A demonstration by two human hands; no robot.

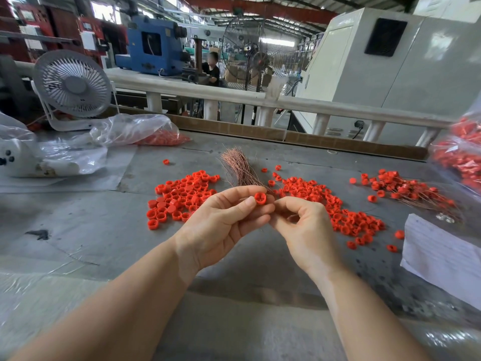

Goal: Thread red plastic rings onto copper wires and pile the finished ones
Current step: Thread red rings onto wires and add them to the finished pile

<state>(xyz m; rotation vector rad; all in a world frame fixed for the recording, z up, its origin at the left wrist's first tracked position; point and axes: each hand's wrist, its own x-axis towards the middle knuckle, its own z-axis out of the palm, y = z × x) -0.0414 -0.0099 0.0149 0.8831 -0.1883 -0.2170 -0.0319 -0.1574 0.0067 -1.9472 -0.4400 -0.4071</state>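
A: What's nearest?

B: Two bare forearms reach in over the grey table (86,230). The left hand (221,220) pinches a red ring (260,198) between thumb and forefinger, open face toward the camera. The right hand (304,225) is curled just beside it, fingertips pinched together at the ring's edge. Whether they hold a wire I cannot tell; it is too thin to make out.

A: And past the hands?

B: A left heap (182,194) of loose rings, and a larger right heap (330,207) trailing toward a stack of white paper (442,256). Between them, just behind the hands, lies a bundle of copper wires (240,166), fanned at its far end.

A: Finished ones?

B: Further right, a pile (406,190) of rings with wires sticking out, lying on the table.

A: Any containers?

B: At the right edge a clear bag (462,155) is packed with red rings. At the far left another clear bag (135,130) lies slack, with red rings gathered in its right end.

A: Beyond that?

B: A small white fan (74,86) stands at the table's back left, then a white rail (260,99).
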